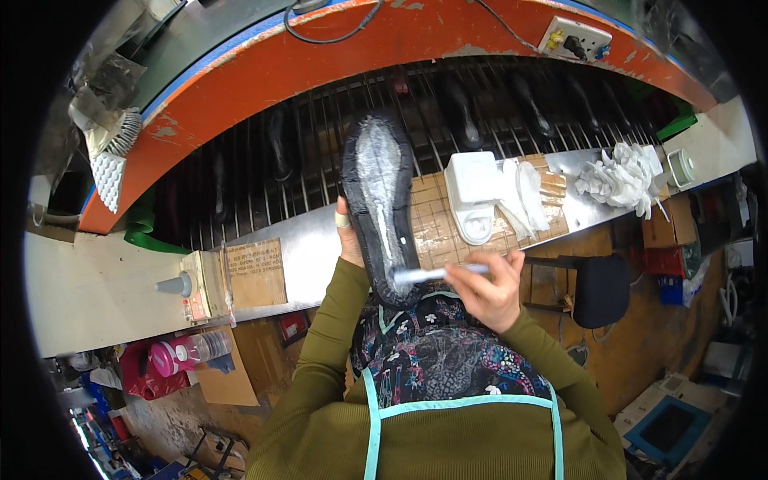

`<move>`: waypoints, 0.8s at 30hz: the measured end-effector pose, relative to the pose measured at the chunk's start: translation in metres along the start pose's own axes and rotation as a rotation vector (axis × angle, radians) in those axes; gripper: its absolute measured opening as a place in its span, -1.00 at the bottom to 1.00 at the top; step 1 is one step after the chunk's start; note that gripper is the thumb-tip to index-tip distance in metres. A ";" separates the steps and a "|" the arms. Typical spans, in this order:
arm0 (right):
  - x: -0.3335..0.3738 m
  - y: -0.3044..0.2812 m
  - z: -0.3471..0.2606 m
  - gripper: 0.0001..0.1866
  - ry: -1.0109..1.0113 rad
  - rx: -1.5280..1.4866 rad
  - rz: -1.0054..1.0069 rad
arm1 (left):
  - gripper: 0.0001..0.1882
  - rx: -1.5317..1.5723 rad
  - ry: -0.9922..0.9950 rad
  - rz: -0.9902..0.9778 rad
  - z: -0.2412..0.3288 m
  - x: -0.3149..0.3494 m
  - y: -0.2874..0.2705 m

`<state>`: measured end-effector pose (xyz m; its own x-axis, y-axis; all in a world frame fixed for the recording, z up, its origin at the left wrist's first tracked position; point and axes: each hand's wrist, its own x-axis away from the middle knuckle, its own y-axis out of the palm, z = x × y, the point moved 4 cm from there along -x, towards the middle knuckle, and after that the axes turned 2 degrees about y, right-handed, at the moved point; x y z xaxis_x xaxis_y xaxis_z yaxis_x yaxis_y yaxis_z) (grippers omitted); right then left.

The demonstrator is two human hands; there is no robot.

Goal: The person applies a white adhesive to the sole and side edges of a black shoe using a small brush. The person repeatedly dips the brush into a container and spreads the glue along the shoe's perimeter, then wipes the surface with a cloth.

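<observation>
Standing at the orange conveyor frame (240,88) with its rack of metal rods (320,152), I take the dark shoe (379,210) as my landmark; it is upturned over the steel bench (304,256), sole facing me, toe pointing away toward the rods. My left hand (349,240) is closed around the shoe's left edge near the heel, thumb showing above the rim. My right hand (490,286), just right of the heel, is shut on a thin brush (438,274) whose tip touches the sole's whitish coated middle. Right of the shoe sit a white glue pot (472,196) and crumpled white rags (620,178). Left of it is a small cardboard sign (254,272). The shoe seems light and fairly stiff on its last; I judge the coated sole tacky, so the bare side edges are the place to hold.
</observation>
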<state>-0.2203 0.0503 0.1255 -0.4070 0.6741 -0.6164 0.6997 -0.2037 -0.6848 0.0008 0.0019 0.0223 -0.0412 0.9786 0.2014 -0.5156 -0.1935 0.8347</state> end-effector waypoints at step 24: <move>0.022 0.032 0.290 -0.78 0.950 0.489 -0.011 | -0.08 0.096 0.055 -0.203 -0.009 -0.017 -0.011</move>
<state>-0.3771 -0.1479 -0.0228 0.3604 0.9116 -0.1979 0.3012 -0.3145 -0.9002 -0.0007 -0.0122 0.0049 0.0076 1.0000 -0.0018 -0.4343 0.0049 0.9007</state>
